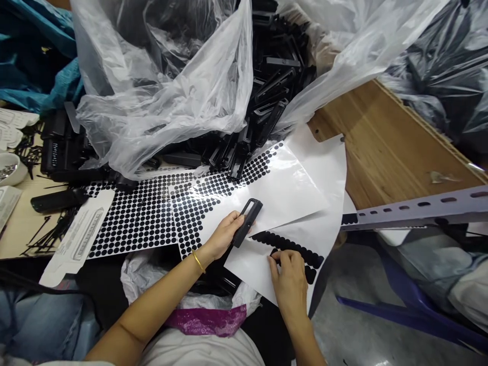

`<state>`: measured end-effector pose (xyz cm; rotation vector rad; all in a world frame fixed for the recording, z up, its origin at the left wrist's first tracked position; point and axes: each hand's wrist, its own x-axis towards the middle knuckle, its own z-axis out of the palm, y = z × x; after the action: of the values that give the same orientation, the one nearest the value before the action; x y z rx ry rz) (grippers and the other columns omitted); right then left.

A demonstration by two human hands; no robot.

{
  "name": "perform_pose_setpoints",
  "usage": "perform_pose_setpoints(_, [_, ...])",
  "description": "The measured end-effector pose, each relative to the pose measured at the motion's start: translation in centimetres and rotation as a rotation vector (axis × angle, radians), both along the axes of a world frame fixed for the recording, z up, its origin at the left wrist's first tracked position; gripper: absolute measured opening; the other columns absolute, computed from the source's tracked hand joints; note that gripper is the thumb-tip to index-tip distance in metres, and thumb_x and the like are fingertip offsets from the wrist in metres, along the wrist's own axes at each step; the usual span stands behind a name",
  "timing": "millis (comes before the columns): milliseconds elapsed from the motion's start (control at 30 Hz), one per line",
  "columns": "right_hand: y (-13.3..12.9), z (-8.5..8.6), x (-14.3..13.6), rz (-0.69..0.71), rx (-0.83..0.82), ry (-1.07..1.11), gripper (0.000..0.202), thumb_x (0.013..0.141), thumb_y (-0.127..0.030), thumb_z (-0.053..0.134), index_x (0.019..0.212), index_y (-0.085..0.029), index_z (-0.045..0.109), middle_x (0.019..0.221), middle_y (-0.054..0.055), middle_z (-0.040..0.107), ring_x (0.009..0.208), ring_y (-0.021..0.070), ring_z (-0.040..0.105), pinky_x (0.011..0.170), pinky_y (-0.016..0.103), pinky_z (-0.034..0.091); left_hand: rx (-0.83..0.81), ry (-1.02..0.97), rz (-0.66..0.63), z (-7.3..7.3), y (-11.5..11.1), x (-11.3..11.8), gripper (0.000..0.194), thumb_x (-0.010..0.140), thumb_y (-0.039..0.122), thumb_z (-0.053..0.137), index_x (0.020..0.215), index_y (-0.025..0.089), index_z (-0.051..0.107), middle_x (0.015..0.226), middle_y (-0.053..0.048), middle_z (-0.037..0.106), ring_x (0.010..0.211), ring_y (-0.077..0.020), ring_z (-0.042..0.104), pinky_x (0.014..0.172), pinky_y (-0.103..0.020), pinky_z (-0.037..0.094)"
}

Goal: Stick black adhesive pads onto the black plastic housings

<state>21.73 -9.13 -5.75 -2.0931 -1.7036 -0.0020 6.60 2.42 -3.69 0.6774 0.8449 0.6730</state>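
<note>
My left hand (220, 238) is closed around a long black plastic housing (249, 219) with a slot near its upper end. It is tilted above white sheets of round black stickers (196, 216). Lower right, the thumb and fingers of my right hand (292, 279) pinch a black round sticker (275, 252) at the surface of a white sheet (249, 265). Whether the sticker is fully off the sheet is hidden by my fingers. Rows of black stickers (295, 246) lie just above and beside that hand.
Behind the sheets, many black plastic parts (267, 109) are heaped between clear plastic bags (183, 107). A printed card cutout (82, 239) and a white bowl (11, 169) lie left. A wooden panel (396, 142) and perforated metal rail (419, 204) stand right, above a purple chair (404, 305).
</note>
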Motion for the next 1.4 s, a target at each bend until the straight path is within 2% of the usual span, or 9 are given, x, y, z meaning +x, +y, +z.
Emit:
perform_pose_setpoints(167, [-0.2,-0.5,-0.1,-0.072,0.056,0.009,0.028,0.090,-0.038,0.040,0.104,-0.019,0.054,0.093,0.011,0.050,0.087,0.0263,0.052,0.064,0.038,0.047,0.007,0.011,-0.008,0.0,0.0,0.1,0.039,0.072,0.055,0.061,0.075,0.018,0.048,0.091,-0.006,0.068,0.074,-0.0132,0.062,0.074,-0.028,0.046])
perform_pose_setpoints(467, [0.4,0.3,1.0,0.026,0.105,0.083,0.015,0.088,-0.032,0.044,0.082,-0.021,0.052,0.080,0.006,0.053,0.077,0.0218,0.052,0.069,0.037,0.046,0.025,-0.025,-0.002,-0.3,0.1,0.2,0.037,0.073,0.052,0.062,0.075,0.018,0.046,0.086,-0.003,0.066,0.073,-0.0116,0.059,0.075,-0.027,0.044])
perform_pose_setpoints(567, [0.4,1.1,0.7,0.083,0.022,0.264,0.015,0.086,-0.029,0.047,0.073,-0.022,0.050,0.069,0.002,0.051,0.066,0.0179,0.051,0.062,0.032,0.044,0.032,-0.028,0.009,-0.4,0.1,0.2,0.035,0.075,0.050,0.061,0.075,0.018,0.046,0.086,-0.003,0.067,0.072,-0.0114,0.060,0.074,-0.027,0.045])
perform_pose_setpoints(667, [0.8,2.4,-0.4,0.085,-0.078,0.571,0.014,0.082,-0.033,0.054,0.074,-0.022,0.051,0.063,-0.002,0.049,0.054,0.0136,0.046,0.052,0.027,0.040,-0.020,-0.063,0.016,-0.1,0.1,0.0,0.031,0.076,0.044,0.063,0.077,0.018,0.046,0.085,-0.004,0.068,0.072,-0.0123,0.063,0.075,-0.027,0.047])
perform_pose_setpoints(733, [1.6,3.3,-1.3,0.033,-0.060,0.803,0.015,0.080,-0.035,0.058,0.081,-0.022,0.050,0.068,-0.002,0.053,0.057,0.0132,0.049,0.053,0.026,0.041,-0.064,-0.121,0.008,0.3,0.0,-0.4,0.027,0.077,0.040,0.063,0.085,0.018,0.048,0.086,-0.005,0.068,0.076,-0.0147,0.066,0.077,-0.029,0.048])
perform_pose_setpoints(800, [2.8,4.3,-2.2,-0.004,0.006,0.992,0.018,0.079,-0.034,0.059,0.085,-0.022,0.047,0.075,0.000,0.055,0.067,0.0141,0.054,0.061,0.027,0.045,-0.085,-0.173,-0.008,0.7,-0.3,-1.1,0.027,0.079,0.036,0.061,0.096,0.019,0.049,0.088,-0.005,0.068,0.082,-0.0170,0.067,0.079,-0.031,0.050])
perform_pose_setpoints(933, [5.1,5.7,-3.5,0.001,0.046,1.177,0.020,0.077,-0.032,0.062,0.084,-0.023,0.045,0.078,-0.001,0.054,0.073,0.0135,0.054,0.068,0.027,0.045,-0.090,-0.202,-0.052,1.2,-1.1,-2.6,0.038,0.082,0.033,0.060,0.116,0.021,0.047,0.094,-0.006,0.067,0.087,-0.0194,0.067,0.079,-0.034,0.052])
perform_pose_setpoints(1100, [6.6,5.8,-4.1,0.011,0.027,1.225,0.020,0.076,-0.028,0.062,0.085,-0.024,0.045,0.077,-0.002,0.052,0.070,0.0125,0.053,0.066,0.026,0.044,-0.076,-0.205,-0.103,1.2,-1.7,-4.0,0.044,0.083,0.030,0.059,0.125,0.022,0.046,0.104,-0.009,0.066,0.094,-0.0232,0.066,0.081,-0.036,0.052])
perform_pose_setpoints(1400, [7.2,5.5,-4.5,0.017,-0.009,1.221,0.021,0.075,-0.026,0.061,0.086,-0.024,0.043,0.073,-0.003,0.052,0.066,0.0119,0.052,0.062,0.026,0.043,-0.060,-0.151,-0.112,1.4,-1.8,-4.5,0.043,0.083,0.033,0.059,0.124,0.024,0.048,0.103,-0.007,0.065,0.095,-0.0221,0.065,0.083,-0.035,0.051])
